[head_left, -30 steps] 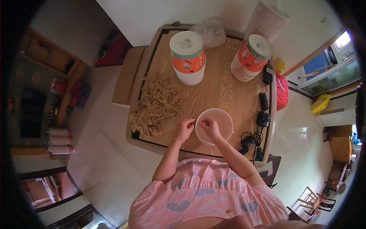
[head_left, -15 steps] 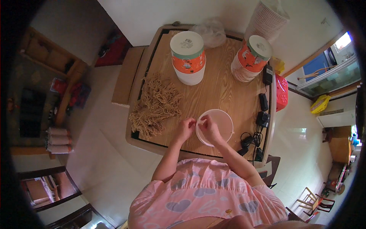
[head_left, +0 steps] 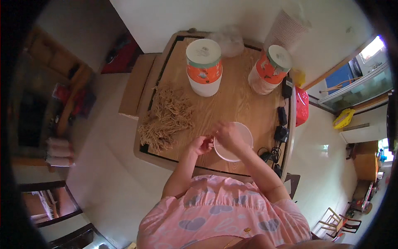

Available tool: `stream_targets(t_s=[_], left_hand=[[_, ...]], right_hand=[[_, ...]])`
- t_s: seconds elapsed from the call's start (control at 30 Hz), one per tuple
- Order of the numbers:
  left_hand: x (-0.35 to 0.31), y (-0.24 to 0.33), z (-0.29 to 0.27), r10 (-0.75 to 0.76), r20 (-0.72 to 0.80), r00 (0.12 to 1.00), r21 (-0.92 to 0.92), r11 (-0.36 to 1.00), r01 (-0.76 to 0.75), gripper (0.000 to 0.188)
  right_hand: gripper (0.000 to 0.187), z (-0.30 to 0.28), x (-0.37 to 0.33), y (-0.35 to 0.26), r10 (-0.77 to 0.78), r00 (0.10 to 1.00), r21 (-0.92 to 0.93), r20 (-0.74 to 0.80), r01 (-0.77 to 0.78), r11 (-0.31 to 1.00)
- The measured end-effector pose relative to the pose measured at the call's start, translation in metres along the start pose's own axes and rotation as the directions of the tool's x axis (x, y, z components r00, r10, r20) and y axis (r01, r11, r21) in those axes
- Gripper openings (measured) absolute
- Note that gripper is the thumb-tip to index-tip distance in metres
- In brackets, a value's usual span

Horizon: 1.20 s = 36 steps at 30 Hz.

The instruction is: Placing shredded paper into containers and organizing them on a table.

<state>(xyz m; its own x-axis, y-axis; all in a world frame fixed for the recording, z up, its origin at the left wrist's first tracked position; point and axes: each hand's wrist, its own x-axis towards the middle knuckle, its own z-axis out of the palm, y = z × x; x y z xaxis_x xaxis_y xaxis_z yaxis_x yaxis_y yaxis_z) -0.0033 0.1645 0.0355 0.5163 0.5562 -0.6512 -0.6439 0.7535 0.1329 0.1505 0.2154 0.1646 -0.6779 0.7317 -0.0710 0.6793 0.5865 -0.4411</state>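
A white paper-like bucket [head_left: 248, 137] stands on the wood-grain tabletop close in front of me, its mouth facing up. At the rim's left side my left hand [head_left: 202, 145] is closed with curled fingers; whatever it pinches is too small to make out. Over the bucket's left part hangs my right hand [head_left: 230, 135], its fingers smeared by motion and partly hidden by its own back. To the left lies a tangled heap of tan cords [head_left: 168, 118], apart from both hands.
Upturned orange, green and white buckets [head_left: 204, 72] stand at the back, with another stack [head_left: 271, 68] to their right. Black adapters and cables [head_left: 282, 133] line the right edge. Behind are a clear plastic bag [head_left: 230, 43] and a tall white stack [head_left: 288, 29]. Cardboard [head_left: 137, 87] leans left.
My right hand has risen slightly and moved away from me over the rim. My left hand has shifted a little lower beside the bucket. The whole view has tilted slightly.
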Motion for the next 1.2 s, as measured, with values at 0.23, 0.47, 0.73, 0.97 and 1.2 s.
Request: stream_targets(t_s=[0.23,0.47,0.73,0.97,1.2], left_hand=[[0.019,-0.005,-0.005,0.105,-0.015,0.994,-0.010,0.994,-0.105,0.020],[0.017,-0.005,0.028,0.208,-0.136,0.969,0.200,0.963,-0.179,0.023],[0.009,-0.014,0.018,0.446,-0.176,0.878,0.286,0.876,-0.388,0.006],[-0.001,-0.013,0.036,0.534,-0.139,0.834,0.326,0.820,-0.470,0.009],[-0.012,-0.012,0.066,0.603,-0.105,0.791,0.478,0.728,-0.491,0.009]], right_hand=[[0.019,0.023,-0.005,0.043,0.153,0.985,0.128,0.077,-0.162,0.978],[0.013,0.021,-0.013,0.043,0.181,0.983,0.309,-0.006,-0.170,0.936],[0.013,0.022,-0.044,0.041,-0.011,0.994,0.201,0.113,-0.012,0.979],[0.019,0.032,-0.041,0.058,0.029,0.994,0.100,-0.108,-0.018,0.995],[0.022,0.061,-0.073,0.041,-0.072,0.995,0.023,0.066,0.070,0.997]])
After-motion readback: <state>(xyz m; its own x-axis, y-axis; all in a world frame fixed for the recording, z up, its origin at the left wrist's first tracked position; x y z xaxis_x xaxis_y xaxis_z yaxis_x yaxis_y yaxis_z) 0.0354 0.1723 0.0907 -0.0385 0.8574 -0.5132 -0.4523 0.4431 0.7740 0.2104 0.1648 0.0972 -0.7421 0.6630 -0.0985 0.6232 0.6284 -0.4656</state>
